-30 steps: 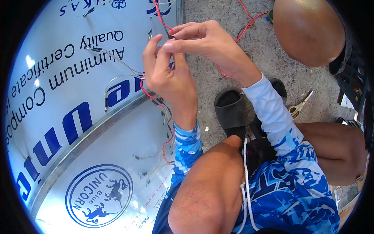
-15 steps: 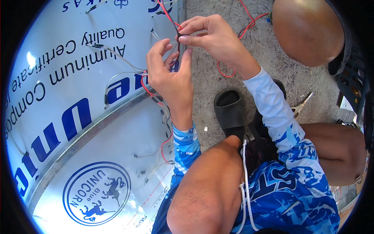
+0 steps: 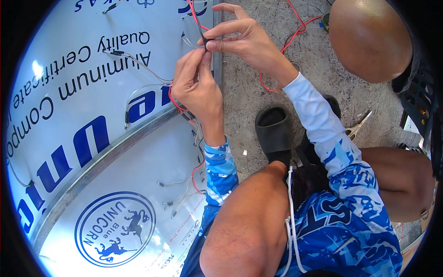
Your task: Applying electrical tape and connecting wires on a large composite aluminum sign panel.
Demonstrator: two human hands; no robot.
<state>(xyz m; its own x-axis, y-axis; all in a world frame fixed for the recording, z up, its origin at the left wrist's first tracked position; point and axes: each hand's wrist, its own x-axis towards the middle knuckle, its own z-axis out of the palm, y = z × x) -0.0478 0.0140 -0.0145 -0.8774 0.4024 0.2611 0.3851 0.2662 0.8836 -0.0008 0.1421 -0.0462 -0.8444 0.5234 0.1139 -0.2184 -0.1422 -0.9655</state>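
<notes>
Both my hands meet at the top middle, over the edge of a white panel (image 3: 131, 182) with blue print. Between them runs a pair of red and black wires (image 3: 195, 18), coming down from the upper edge. My left hand (image 3: 199, 92) pinches the wires from below, thumb against fingertips. Just above it, my right hand (image 3: 247, 41) grips a short black section (image 3: 206, 43) of the wires between thumb and index finger, its other fingers raised. Fingertips hide most of that section, so whether it is tape or sleeve I cannot tell.
Several grey leads with black ends (image 3: 138, 62) lie on the panel, which a curved metal strip (image 3: 117, 138) crosses. A red wire (image 3: 288, 44) loops over the concrete floor. Scissors (image 3: 357, 128) lie beyond my right forearm. Another person's knee (image 3: 369, 41) is at upper right, near a dark plastic crate (image 3: 417, 99).
My left fingers, spread apart before, have closed into a pinch on the wires. The right hand has shifted slightly left, and its index finger has lifted.
</notes>
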